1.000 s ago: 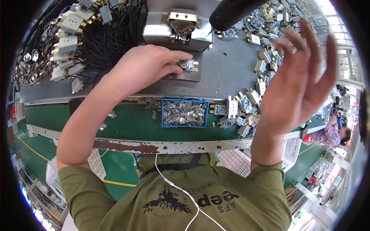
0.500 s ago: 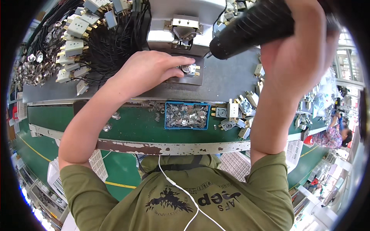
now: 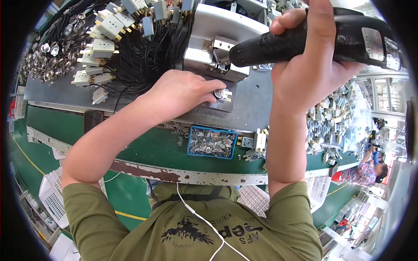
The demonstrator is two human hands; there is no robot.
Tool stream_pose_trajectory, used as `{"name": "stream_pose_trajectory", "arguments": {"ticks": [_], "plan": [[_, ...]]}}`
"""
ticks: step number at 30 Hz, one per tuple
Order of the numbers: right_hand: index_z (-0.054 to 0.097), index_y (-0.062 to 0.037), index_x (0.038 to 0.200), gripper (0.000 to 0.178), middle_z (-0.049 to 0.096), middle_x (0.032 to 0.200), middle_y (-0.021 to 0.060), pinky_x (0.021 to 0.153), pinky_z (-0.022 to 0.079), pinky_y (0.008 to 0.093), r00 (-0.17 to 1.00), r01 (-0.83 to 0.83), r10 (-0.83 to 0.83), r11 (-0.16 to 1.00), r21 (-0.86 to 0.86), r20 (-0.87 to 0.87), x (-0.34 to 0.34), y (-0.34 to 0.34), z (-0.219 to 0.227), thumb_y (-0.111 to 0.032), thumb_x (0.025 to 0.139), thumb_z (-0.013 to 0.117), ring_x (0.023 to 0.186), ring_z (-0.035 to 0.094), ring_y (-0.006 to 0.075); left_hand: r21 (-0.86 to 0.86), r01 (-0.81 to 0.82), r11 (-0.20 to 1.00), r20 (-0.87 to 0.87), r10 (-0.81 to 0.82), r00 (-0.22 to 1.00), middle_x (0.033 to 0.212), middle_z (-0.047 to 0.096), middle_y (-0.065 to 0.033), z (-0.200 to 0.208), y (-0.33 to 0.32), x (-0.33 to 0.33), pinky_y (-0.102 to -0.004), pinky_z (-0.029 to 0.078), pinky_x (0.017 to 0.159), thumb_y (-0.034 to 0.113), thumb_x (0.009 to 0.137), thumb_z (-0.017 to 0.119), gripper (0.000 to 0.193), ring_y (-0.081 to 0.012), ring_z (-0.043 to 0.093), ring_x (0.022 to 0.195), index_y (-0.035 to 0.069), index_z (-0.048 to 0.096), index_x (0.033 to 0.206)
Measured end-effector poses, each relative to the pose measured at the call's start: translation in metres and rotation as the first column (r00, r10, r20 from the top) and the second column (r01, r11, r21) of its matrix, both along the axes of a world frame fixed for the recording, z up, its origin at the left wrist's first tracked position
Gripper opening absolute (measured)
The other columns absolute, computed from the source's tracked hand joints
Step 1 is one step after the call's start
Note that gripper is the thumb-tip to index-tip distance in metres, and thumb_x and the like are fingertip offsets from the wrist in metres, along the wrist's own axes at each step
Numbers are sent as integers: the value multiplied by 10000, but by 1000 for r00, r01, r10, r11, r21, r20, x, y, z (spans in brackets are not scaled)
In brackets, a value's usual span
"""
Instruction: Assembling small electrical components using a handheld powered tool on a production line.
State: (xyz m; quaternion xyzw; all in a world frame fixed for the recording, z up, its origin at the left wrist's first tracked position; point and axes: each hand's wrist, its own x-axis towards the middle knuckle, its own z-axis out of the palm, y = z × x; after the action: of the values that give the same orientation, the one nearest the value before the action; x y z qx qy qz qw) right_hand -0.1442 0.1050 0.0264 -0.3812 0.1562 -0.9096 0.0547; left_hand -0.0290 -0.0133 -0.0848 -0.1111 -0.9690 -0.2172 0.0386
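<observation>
In the head view, my left hand point(image 3: 187, 89) is nearly closed, thumb and forefinger pinched around the round metal top of a small grey component point(image 3: 224, 95) with brass tabs. That component sits on a flat metal block point(image 3: 223, 105), which lies on the grey desk point(image 3: 257, 111) just in front of a pale machine point(image 3: 204, 28). My other fingers curl in toward the palm.

My right hand point(image 3: 305, 76) is wrapped around a black power tool point(image 3: 270, 48), held almost level, its nose pointing left. The nose overlaps the machine's metal bracket point(image 3: 222, 45) from here; I cannot tell whether they touch.

The rear of the tool carries a pale rectangular label point(image 3: 372, 43) and a shinier one point(image 3: 392, 54) beside it, their print too small to make out. My olive shirt point(image 3: 270, 226) has dark lettering and a bird emblem point(image 3: 187, 230) on it, upside down from this angle.

Below the block, a blue tray point(image 3: 190, 140) holds small metal pieces, with loose springs point(image 3: 177, 128) near its left side. Off to my left are more grey components point(image 3: 111, 27), black cables point(image 3: 143, 54) and shiny metal discs point(image 3: 54, 50); another heap of components point(image 3: 324, 124) lies beyond my right forearm.
</observation>
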Motion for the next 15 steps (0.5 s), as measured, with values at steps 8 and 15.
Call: {"name": "stream_pose_trajectory", "arguments": {"ticks": [8,15], "plan": [[545,10,1157,259,650,833,98,522,510,281,738,657,-598,531,535,-313,23,2,4,-56,970,712,565,610,147,6,-19,1000,8,18,1000,868,735,-64,2,0,1,-426,560,674,363,939,681,353,-296,718,827,220,689,1261],[542,20,1161,254,658,873,101,530,509,281,767,627,-568,564,537,-300,22,-1,2,-52,975,701,577,615,147,0,-12,1000,31,12,999,886,743,-64,3,0,1,-430,561,684,355,954,658,319,-298,727,834,212,688,1238]]}}
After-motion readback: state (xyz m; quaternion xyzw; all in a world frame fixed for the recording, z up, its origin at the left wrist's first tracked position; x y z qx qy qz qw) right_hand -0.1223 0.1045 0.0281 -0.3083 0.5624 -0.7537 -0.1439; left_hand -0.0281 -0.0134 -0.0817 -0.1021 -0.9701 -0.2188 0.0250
